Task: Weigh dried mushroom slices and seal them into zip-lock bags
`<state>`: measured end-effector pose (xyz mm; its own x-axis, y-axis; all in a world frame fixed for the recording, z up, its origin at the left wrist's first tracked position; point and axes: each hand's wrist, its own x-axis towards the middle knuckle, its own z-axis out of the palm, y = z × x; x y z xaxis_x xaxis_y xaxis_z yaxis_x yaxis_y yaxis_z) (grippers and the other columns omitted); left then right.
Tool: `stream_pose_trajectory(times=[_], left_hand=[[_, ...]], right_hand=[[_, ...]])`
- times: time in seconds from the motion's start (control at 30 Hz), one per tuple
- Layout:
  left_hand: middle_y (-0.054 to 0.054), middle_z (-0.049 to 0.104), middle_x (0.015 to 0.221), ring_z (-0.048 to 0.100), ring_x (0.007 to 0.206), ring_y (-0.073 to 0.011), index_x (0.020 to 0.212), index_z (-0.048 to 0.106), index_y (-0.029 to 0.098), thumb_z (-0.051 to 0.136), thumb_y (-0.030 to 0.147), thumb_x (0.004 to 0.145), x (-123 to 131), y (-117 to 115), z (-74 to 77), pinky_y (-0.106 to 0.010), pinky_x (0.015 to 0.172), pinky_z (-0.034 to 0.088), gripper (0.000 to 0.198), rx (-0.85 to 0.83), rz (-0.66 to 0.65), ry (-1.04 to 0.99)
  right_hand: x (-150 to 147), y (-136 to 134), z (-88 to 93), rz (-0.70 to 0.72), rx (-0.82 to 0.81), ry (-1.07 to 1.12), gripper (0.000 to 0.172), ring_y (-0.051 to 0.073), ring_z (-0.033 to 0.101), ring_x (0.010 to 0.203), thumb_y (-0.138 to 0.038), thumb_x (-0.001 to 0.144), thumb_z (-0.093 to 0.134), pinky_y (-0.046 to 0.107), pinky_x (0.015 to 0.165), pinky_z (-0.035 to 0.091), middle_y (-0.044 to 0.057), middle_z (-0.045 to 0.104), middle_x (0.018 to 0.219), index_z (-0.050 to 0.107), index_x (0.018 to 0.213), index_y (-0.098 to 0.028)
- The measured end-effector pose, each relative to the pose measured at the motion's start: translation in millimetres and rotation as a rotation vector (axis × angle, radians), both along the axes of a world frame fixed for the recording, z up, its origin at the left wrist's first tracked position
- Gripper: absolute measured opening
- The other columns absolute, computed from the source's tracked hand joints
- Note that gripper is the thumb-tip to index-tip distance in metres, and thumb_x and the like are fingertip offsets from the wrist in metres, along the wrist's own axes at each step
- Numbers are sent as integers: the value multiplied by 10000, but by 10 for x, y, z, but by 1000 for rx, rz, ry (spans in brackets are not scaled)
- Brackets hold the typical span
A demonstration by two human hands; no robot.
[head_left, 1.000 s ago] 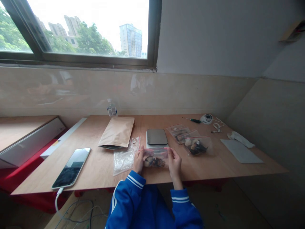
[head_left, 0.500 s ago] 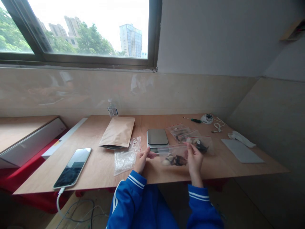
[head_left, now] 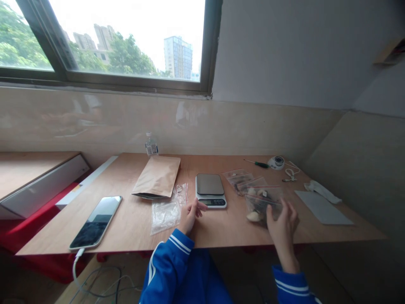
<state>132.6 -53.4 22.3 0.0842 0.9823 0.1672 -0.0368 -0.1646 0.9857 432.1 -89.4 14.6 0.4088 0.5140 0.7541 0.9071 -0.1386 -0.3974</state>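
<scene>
My left hand point(head_left: 190, 214) is at the lower left corner of the digital scale point(head_left: 210, 184), its fingers loosely bent and slightly apart with nothing in them. My right hand point(head_left: 283, 221) is over the right part of the table, thumb and fingers spread. Beside its thumb lies a clear zip bag with pale and dark pieces point(head_left: 255, 216), overlapping other filled bags point(head_left: 239, 177). The scale's metal plate is bare. Left of my left hand are flat clear bags point(head_left: 164, 214), partly under a brown paper pouch point(head_left: 160, 175) with its dark mouth facing me.
A phone point(head_left: 96, 221) with a cable lies on the left of the table point(head_left: 133, 236). A bottle point(head_left: 151, 144) stands behind the pouch. Back right are a screwdriver point(head_left: 261, 164) and white camera point(head_left: 276, 162); a white sheet point(head_left: 322, 207) and cloth point(head_left: 324, 192) lie far right.
The filled bag that hung between both hands has moved right onto the other bags. My right hand has moved right and spread its fingers. My left hand no longer holds the bag.
</scene>
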Motion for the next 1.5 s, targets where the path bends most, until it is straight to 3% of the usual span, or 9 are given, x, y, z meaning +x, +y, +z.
stream_pose_trajectory(times=[0.13,0.37,0.5,0.6,0.77,0.93,1.07,1.3,1.5], left_hand=[[-70,666,788,585,642,-137,881,673,155,380,508,879,-105,-93,171,-235,543,453,459,72,222,81],[-118,559,1132,510,1089,-277,1152,586,197,507,346,829,-828,-76,483,-433,963,383,364,344,765,749],[-123,415,1359,444,1184,-345,1246,538,266,555,299,791,-1322,40,423,-494,938,373,456,128,768,1110],[-108,480,1328,444,1210,-300,1216,565,257,511,246,818,-1600,166,340,-445,965,355,402,110,734,1171],[-62,699,948,609,922,-228,966,695,249,475,299,867,-1768,339,380,-400,956,342,247,242,716,1189],[-16,708,866,625,840,-164,931,703,275,480,365,884,-1476,260,651,-295,875,386,244,649,720,1163],[15,692,834,603,638,-91,966,699,273,514,374,873,-1234,157,815,-199,510,349,230,673,786,1081],[24,683,796,596,558,-47,949,699,242,546,349,860,-1195,124,801,-144,492,375,207,720,802,878],[25,690,762,595,551,-36,972,702,239,576,263,848,-1061,-24,648,-125,494,386,179,865,799,915]], right_hand=[[-164,24,-254,97,-191,-27,596,408,385,1236,-538,845,396,580,920,378,226,338,1396,492,1280,-142],[223,262,-437,260,-396,-19,607,358,299,1325,-538,883,293,544,1008,325,169,279,1468,384,1366,-181],[235,363,-369,240,-467,16,583,368,278,1336,-517,887,302,599,1005,295,161,279,1476,386,1369,-200],[-48,354,-220,221,-380,30,567,386,222,1356,-491,878,357,638,1021,235,165,278,1471,411,1356,-190],[-1004,112,340,794,-323,104,448,250,278,1361,-374,912,405,458,1086,306,91,311,1465,418,1344,-255],[-2027,41,769,1338,-379,64,389,148,391,1298,-204,951,318,332,1087,353,81,459,1377,440,1320,-188],[-2549,216,745,1280,-254,-160,467,201,328,1337,-59,881,345,391,1099,340,120,442,1388,410,1339,-124],[-2783,266,755,1054,-433,-305,296,209,618,860,-4,828,383,332,782,525,109,646,886,568,1038,-102],[-3074,773,703,927,-564,-316,343,245,598,1004,-29,844,431,360,857,498,154,628,1114,539,1165,-83]])
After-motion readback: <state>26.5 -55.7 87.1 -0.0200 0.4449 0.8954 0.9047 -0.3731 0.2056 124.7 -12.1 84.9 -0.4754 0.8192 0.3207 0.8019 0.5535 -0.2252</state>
